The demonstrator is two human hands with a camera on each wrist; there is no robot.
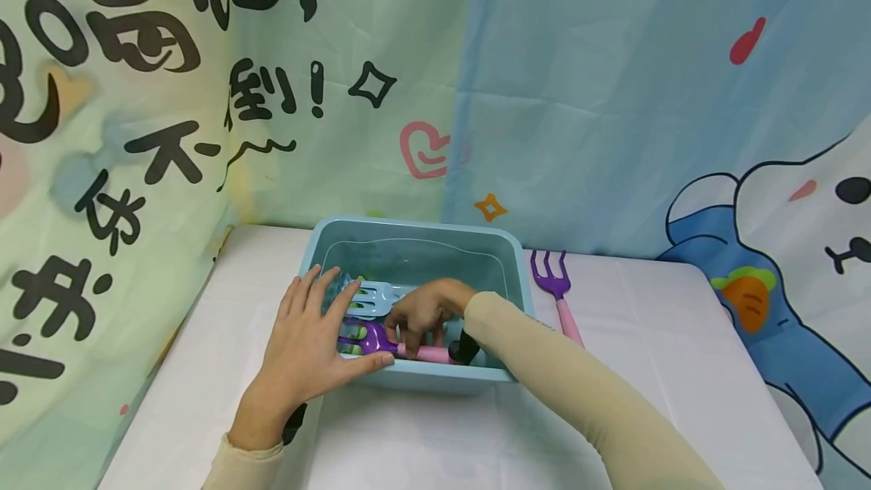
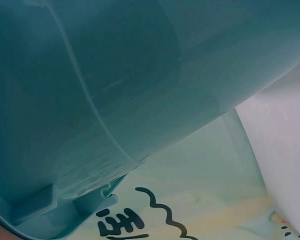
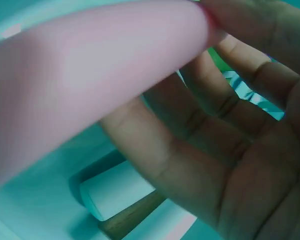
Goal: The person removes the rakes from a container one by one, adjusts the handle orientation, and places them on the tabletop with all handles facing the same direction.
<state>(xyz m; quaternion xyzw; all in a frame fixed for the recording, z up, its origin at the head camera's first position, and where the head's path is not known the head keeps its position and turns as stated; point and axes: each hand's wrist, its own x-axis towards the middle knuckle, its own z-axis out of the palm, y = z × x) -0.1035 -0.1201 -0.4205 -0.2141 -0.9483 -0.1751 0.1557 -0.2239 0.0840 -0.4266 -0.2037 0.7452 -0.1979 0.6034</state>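
My right hand (image 1: 425, 316) reaches into a blue-grey plastic bin (image 1: 415, 378) and pinches the pink handle (image 1: 432, 355) of a toy garden tool with a purple head (image 1: 373, 339). In the right wrist view, the handle (image 3: 100, 65) lies between thumb and fingers. Over the bin's near left corner spreads my left hand (image 1: 302, 331), its fingers straight and its thumb along the front rim. Beside the purple head lies a light blue slotted toy tool (image 1: 373, 298). The left wrist view is mostly filled by the bin wall (image 2: 115, 90).
To the bin's right, a purple toy fork (image 1: 553, 278) with a pink handle lies on the white tablecloth (image 1: 653, 324). A pale handle end (image 3: 120, 190) shows on the bin floor. Printed cloth (image 1: 578, 97) hangs behind and at the left.
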